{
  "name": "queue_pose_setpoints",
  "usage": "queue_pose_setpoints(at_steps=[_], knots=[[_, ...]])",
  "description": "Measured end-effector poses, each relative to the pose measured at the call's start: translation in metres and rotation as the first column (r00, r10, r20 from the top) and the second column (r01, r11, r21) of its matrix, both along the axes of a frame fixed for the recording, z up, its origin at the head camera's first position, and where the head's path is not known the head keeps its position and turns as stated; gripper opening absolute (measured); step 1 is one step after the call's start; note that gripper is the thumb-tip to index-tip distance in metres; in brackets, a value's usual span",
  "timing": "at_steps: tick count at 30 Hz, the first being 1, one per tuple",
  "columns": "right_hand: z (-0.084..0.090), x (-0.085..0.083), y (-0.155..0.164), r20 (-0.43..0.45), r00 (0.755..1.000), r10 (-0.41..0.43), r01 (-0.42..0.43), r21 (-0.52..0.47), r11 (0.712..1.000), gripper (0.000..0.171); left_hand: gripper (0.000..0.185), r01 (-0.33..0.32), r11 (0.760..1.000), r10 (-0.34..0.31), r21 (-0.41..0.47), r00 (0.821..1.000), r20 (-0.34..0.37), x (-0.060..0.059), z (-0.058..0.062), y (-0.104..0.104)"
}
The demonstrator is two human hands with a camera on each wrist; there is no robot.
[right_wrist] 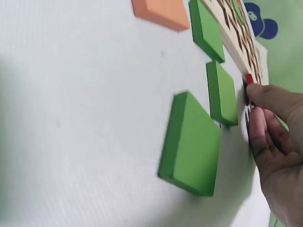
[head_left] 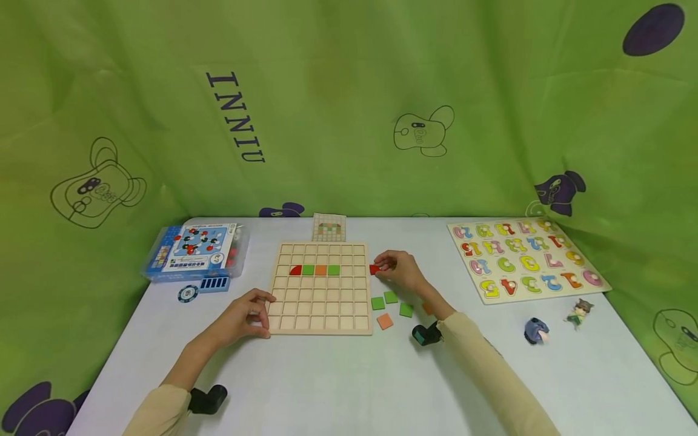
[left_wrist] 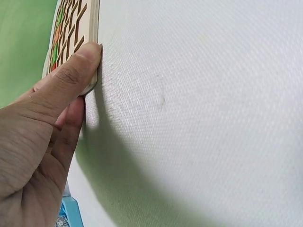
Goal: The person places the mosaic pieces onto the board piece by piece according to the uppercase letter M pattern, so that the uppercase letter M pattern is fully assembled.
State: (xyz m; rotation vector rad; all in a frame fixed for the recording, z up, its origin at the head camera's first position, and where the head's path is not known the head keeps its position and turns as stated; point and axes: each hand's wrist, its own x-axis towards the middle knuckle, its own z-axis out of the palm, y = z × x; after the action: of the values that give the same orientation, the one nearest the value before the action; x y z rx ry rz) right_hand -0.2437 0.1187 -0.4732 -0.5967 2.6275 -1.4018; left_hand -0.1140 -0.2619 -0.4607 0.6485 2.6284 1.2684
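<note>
A wooden grid board [head_left: 327, 312] lies on the table with a row of red, green, orange and green pieces in its cells. At its near left corner, my left hand [head_left: 246, 313] grips the edge, thumb on the front side and fingers along the left; the left wrist view shows the thumb [left_wrist: 78, 68] against the rim. My right hand [head_left: 402, 270] pinches a red piece [head_left: 374, 269] just beyond the board's right edge. Its full outline is hidden by the fingers. Near the right hand lie several loose green squares [right_wrist: 191, 146] and an orange square [head_left: 385, 321].
Behind the board is a small pattern card [head_left: 329, 221]. A boxed molecule set [head_left: 196, 251], a round chip [head_left: 188, 293] and a blue striped piece [head_left: 214, 284] sit at left. On the right are a number puzzle [head_left: 523, 257] and two small figures [head_left: 537, 331].
</note>
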Motion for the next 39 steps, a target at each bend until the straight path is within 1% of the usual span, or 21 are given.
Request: queue_pose_setpoints(at_steps=[2,5,7,8,11,14,17,22,24,27,32,39], knots=[[0.000,0.002,0.000,-0.005,1.000,-0.009,0.009,-0.013,1.000,0.022,0.025,0.002,1.000,-0.002,0.000,1.000,-0.005,0.000,-0.001,0.000],[0.000,0.005,0.001,0.012,0.999,-0.037,0.037,-0.058,0.998,0.024,0.025,0.002,1.000,-0.002,0.000,1.000,-0.003,0.000,-0.001,0.000],[-0.001,0.006,0.002,0.034,0.998,-0.049,0.053,-0.100,0.994,0.026,0.024,0.003,1.000,-0.003,0.000,1.000,-0.002,0.000,-0.001,0.000],[-0.002,0.007,0.002,0.060,0.996,-0.061,0.068,-0.126,0.990,0.028,0.024,0.004,1.000,-0.004,-0.001,1.000,-0.003,0.000,-0.001,0.000],[-0.004,0.008,0.004,0.138,0.988,-0.076,0.105,-0.215,0.971,0.031,0.024,0.006,1.000,-0.006,-0.004,1.000,-0.009,0.000,0.000,0.000],[-0.006,0.010,0.005,0.203,0.973,-0.108,0.161,-0.270,0.949,0.033,0.024,0.009,1.000,-0.009,-0.007,1.000,-0.018,0.000,0.000,0.000],[-0.007,0.011,0.005,0.238,0.961,-0.143,0.212,-0.294,0.932,0.035,0.024,0.012,1.000,-0.012,-0.009,1.000,-0.022,0.000,0.001,0.001],[-0.008,0.015,0.003,0.297,0.937,-0.185,0.287,-0.347,0.893,0.034,0.025,0.018,1.000,-0.019,-0.011,0.999,-0.036,-0.001,0.000,0.000],[-0.007,0.016,0.002,0.313,0.928,-0.203,0.312,-0.352,0.883,0.033,0.025,0.018,1.000,-0.018,-0.013,0.999,-0.036,-0.001,0.000,0.000],[-0.008,0.018,0.000,0.317,0.924,-0.216,0.327,-0.360,0.874,0.033,0.025,0.015,1.000,-0.016,-0.018,0.999,-0.035,-0.001,0.000,0.000],[-0.007,0.021,-0.004,0.297,0.930,-0.219,0.327,-0.390,0.861,0.033,0.024,0.006,1.000,-0.006,-0.013,1.000,-0.015,0.000,0.002,0.000],[-0.009,0.022,-0.012,0.301,0.934,-0.191,0.314,-0.437,0.843,0.034,0.023,-0.004,1.000,0.004,-0.009,1.000,0.010,0.002,0.005,0.001]])
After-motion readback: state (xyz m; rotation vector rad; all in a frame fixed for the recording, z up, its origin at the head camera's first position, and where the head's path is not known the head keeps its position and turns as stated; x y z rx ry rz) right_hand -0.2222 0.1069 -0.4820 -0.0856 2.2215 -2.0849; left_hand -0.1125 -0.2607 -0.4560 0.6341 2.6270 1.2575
